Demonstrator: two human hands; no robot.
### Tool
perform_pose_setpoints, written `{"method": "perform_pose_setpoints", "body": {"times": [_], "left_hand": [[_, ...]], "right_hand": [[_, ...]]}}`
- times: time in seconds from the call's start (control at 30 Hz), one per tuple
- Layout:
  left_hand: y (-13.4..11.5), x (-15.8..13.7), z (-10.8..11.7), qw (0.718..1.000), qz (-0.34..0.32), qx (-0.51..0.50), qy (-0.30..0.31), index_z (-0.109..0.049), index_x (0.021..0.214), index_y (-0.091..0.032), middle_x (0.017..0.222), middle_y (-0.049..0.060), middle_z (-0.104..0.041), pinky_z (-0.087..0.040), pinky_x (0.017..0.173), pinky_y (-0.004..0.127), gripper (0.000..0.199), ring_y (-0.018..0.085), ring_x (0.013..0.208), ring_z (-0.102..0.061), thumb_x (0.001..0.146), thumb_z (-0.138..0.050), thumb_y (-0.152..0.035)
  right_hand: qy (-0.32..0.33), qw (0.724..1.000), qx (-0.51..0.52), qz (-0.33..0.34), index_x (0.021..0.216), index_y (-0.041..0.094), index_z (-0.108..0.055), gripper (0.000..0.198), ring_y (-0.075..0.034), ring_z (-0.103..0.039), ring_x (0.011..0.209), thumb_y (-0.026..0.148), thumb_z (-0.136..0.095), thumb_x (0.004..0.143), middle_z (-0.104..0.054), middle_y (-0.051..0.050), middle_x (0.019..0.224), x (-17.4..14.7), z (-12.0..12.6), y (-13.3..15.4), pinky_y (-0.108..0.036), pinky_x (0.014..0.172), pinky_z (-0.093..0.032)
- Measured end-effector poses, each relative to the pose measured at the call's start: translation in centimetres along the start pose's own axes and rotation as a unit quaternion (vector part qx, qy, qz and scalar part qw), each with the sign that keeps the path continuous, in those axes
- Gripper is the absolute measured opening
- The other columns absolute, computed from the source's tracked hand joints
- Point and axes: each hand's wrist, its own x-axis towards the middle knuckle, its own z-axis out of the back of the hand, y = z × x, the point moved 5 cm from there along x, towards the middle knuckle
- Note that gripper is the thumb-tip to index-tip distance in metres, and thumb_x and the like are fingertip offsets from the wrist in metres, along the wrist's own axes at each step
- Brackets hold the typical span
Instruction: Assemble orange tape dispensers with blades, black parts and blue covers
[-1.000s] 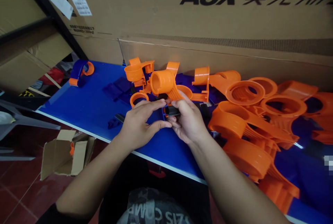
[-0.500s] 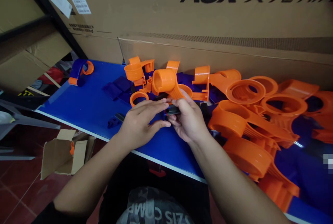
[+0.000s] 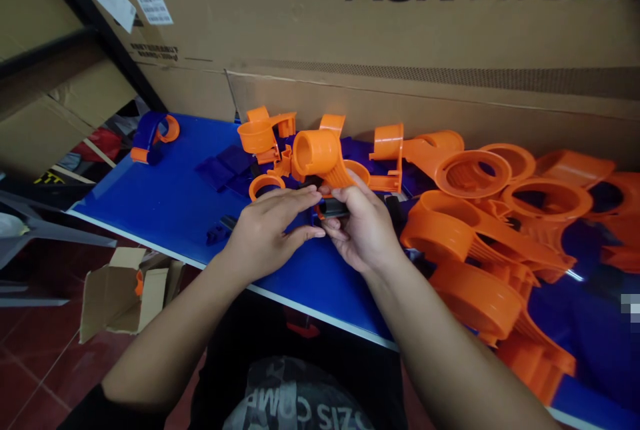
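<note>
My right hand (image 3: 369, 223) is closed around the lower end of an orange tape dispenser (image 3: 317, 153), its round hub standing up beyond my fingers. A dark grey piece (image 3: 334, 208) with a blue edge shows at the grip, under my right thumb. My left hand (image 3: 273, 230) is beside that end, fingers stretched and thumb apart, the fingertips close to the blue edge. Whether they touch it, I cannot tell. Beyond my hands, another orange dispenser part (image 3: 257, 137) and an orange ring (image 3: 267, 185) lie among dark blue pieces (image 3: 233, 162).
Many orange dispenser bodies (image 3: 473, 173) are heaped along the right of the blue table (image 3: 165, 200). A blue and orange dispenser (image 3: 150, 137) is at the far left corner. A large carton (image 3: 300, 23) forms the back wall. An open cardboard box (image 3: 113, 290) stands on the floor.
My left fingertips and thumb have drawn back slightly to the left, showing more of the dark grey piece. My right hand has kept its grip on the tape dispenser.
</note>
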Motion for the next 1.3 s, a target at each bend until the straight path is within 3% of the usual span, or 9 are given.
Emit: {"method": "perform_pose_setpoints", "body": {"times": [0.33,0.8,1.3], "left_hand": [[-0.07,-0.01,0.42,0.999,-0.021,-0.021,-0.033,-0.071,0.141,-0.024,0.128,0.008,-0.084,-0.069,0.103,0.037,0.057,0.023,0.115,-0.083,0.089,-0.092,-0.036],[0.18,-0.06,0.25,0.999,-0.037,0.017,-0.016,-0.071,0.140,-0.023,0.126,0.008,-0.084,-0.070,0.099,0.036,0.055,0.023,0.114,-0.083,0.089,-0.091,-0.034],[0.14,0.13,0.27,1.000,-0.015,-0.006,0.001,-0.071,0.141,-0.023,0.129,0.009,-0.084,-0.070,0.100,0.036,0.055,0.023,0.113,-0.083,0.090,-0.090,-0.034]], "right_hand": [[0.007,1.000,-0.020,0.005,0.104,0.026,-0.060,0.036,-0.004,-0.044,0.040,0.025,-0.070,0.070,-0.058,0.009,0.075,-0.10,-0.25,-0.09,-0.019,0.036,-0.018],[0.012,0.997,-0.066,0.050,0.118,0.030,-0.064,0.045,-0.005,-0.041,0.049,0.024,-0.067,0.074,-0.056,0.008,0.086,-0.33,-0.29,-0.04,-0.020,0.039,-0.026],[0.012,0.999,-0.044,0.018,0.127,0.032,-0.062,0.056,-0.005,-0.042,0.043,0.024,-0.069,0.072,-0.061,0.009,0.082,-0.29,-0.11,-0.04,-0.021,0.037,-0.022]]}}
